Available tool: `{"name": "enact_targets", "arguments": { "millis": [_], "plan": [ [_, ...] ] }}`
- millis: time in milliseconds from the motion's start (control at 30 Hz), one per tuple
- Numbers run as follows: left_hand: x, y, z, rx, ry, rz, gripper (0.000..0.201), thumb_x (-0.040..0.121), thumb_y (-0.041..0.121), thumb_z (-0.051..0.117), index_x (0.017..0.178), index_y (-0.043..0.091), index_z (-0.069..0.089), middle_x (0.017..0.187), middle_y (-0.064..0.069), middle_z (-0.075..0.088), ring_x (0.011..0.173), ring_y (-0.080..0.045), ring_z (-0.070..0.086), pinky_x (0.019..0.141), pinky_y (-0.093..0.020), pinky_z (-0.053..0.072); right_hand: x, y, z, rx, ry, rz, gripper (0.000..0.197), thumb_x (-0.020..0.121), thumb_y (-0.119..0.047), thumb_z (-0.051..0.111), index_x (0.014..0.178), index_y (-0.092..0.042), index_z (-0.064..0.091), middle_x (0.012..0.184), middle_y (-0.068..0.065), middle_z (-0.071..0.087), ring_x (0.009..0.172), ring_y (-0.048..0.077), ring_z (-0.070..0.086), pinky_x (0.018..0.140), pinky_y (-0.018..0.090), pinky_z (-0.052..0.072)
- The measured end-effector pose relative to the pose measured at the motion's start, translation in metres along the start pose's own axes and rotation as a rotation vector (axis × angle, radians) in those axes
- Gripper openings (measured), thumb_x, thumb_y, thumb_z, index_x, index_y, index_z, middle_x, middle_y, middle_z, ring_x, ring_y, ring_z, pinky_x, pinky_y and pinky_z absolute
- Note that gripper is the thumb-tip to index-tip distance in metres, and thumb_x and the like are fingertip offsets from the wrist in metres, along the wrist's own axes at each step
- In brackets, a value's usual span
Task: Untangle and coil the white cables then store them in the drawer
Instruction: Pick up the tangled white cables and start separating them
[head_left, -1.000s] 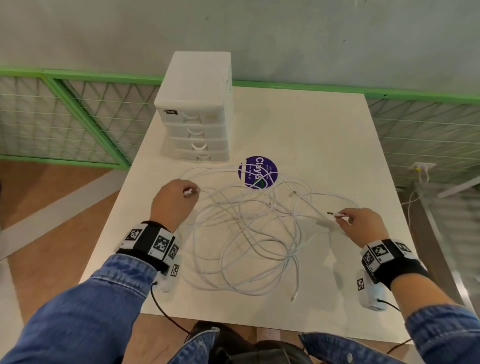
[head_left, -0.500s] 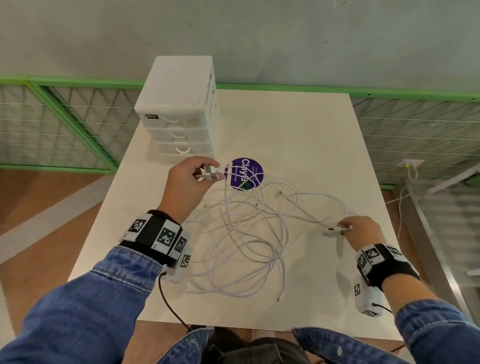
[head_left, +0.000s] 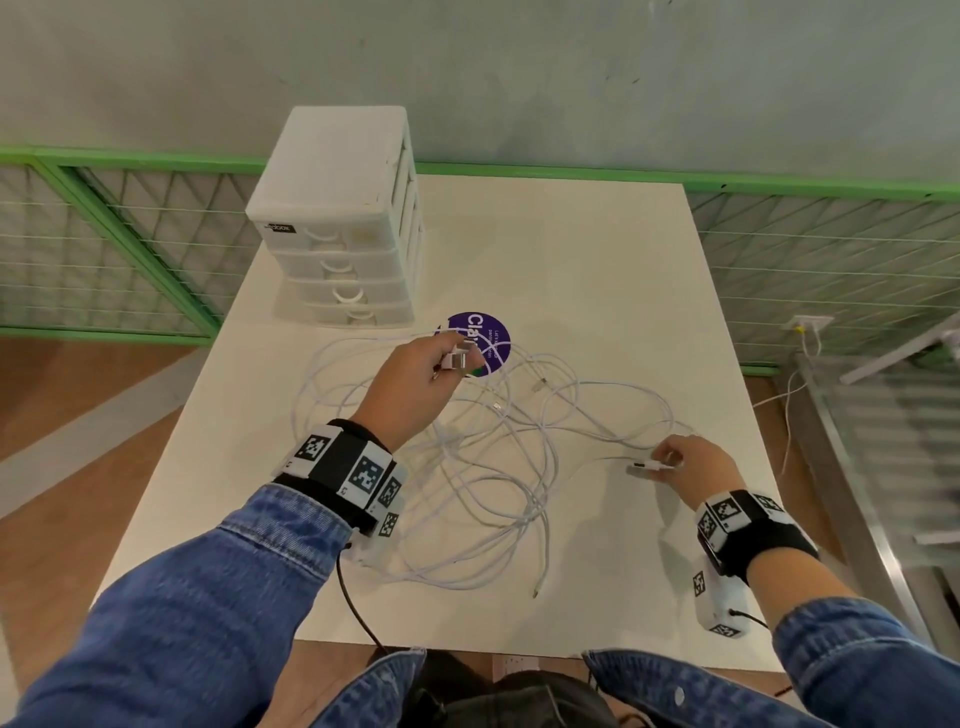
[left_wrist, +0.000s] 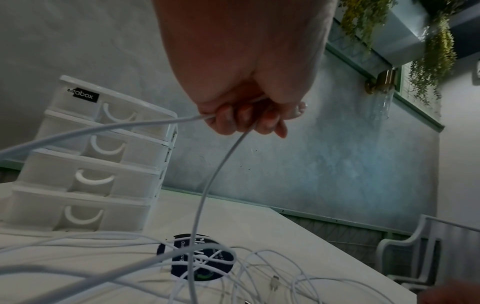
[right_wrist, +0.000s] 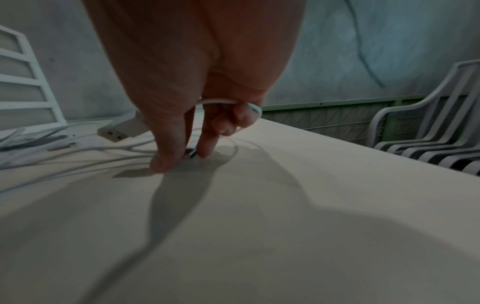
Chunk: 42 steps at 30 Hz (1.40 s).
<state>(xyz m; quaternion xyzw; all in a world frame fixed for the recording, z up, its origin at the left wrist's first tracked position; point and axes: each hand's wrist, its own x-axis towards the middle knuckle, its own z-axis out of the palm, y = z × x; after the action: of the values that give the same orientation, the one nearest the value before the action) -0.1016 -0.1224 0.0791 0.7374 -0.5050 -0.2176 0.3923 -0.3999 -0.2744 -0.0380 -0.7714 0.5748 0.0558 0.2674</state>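
A tangle of white cables (head_left: 488, 467) lies spread over the middle of the white table (head_left: 597, 270). My left hand (head_left: 415, 379) is raised above the tangle and grips a cable end with its USB plug (head_left: 460, 358); in the left wrist view the curled fingers (left_wrist: 241, 117) hold a strand (left_wrist: 205, 195) that hangs down to the pile. My right hand (head_left: 685, 465) is low at the table's right side and pinches another USB plug (head_left: 647, 467); a cable loop (right_wrist: 228, 101) runs round its fingers. The white drawer unit (head_left: 343, 223) stands at the back left, its drawers closed.
A round purple sticker (head_left: 480, 343) lies on the table in front of the drawer unit. Green mesh railing (head_left: 104, 249) runs behind and beside the table. White chairs (right_wrist: 428, 127) stand off to the right. A loose cable end (head_left: 535, 592) reaches near the front edge.
My left hand rose from the table with its plug and lifted a strand out of the tangle. My right hand drew its plug a little nearer and lower.
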Motion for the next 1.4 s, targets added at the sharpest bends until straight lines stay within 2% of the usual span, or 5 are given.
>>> {"name": "enact_targets", "arguments": {
  "millis": [167,467,967,1200,1400],
  "plan": [
    [-0.002,0.001,-0.002,0.083,0.034,-0.042,0.029,0.097,0.037,0.043,0.110,0.017,0.060,0.063,0.005,0.053,0.054,-0.007,0.043,0.056,-0.028,0.032,-0.007,-0.017,-0.005,0.221,0.130,-0.079,0.012,0.081,-0.024,0.068,0.086,-0.018,0.060,0.085,0.002,0.063,0.082,0.022,0.058,0.070,0.026,0.038],
    [-0.006,-0.008,-0.015,0.045,0.113,-0.039,0.028,0.099,0.023,0.043,0.073,0.018,0.054,0.074,0.009,0.046,0.073,0.000,0.044,0.067,-0.007,0.031,-0.029,-0.103,-0.045,0.537,0.300,-0.375,0.021,0.084,-0.035,0.064,0.086,-0.015,0.070,0.079,-0.002,0.069,0.068,0.015,0.057,0.066,0.020,0.044],
    [-0.007,0.006,-0.017,-0.309,-0.169,-0.073,0.029,0.100,0.023,0.043,0.082,0.017,0.065,0.064,0.007,0.060,0.055,0.005,0.048,0.059,-0.014,0.035,-0.055,-0.223,-0.037,1.005,-0.021,-0.491,0.006,0.077,-0.009,0.071,0.073,-0.013,0.068,0.059,-0.004,0.068,0.061,0.008,0.064,0.065,0.014,0.050],
    [0.001,0.016,-0.030,-0.399,0.007,-0.138,0.021,0.100,0.021,0.041,0.096,0.010,0.058,0.068,0.011,0.053,0.053,0.011,0.051,0.054,-0.004,0.035,-0.050,-0.232,-0.031,0.927,0.030,-0.534,0.021,0.093,-0.005,0.049,0.107,-0.008,0.064,0.082,-0.007,0.062,0.068,-0.012,0.056,0.068,0.005,0.043],
    [0.005,0.031,-0.031,-0.536,0.068,-0.137,0.014,0.099,0.021,0.043,0.100,0.007,0.045,0.071,0.001,0.052,0.047,0.006,0.052,0.051,-0.008,0.038,-0.056,-0.252,-0.032,1.103,0.049,-0.482,0.012,0.082,-0.001,0.063,0.078,-0.010,0.070,0.067,0.005,0.065,0.057,0.006,0.057,0.056,0.015,0.047]
  ]
}}
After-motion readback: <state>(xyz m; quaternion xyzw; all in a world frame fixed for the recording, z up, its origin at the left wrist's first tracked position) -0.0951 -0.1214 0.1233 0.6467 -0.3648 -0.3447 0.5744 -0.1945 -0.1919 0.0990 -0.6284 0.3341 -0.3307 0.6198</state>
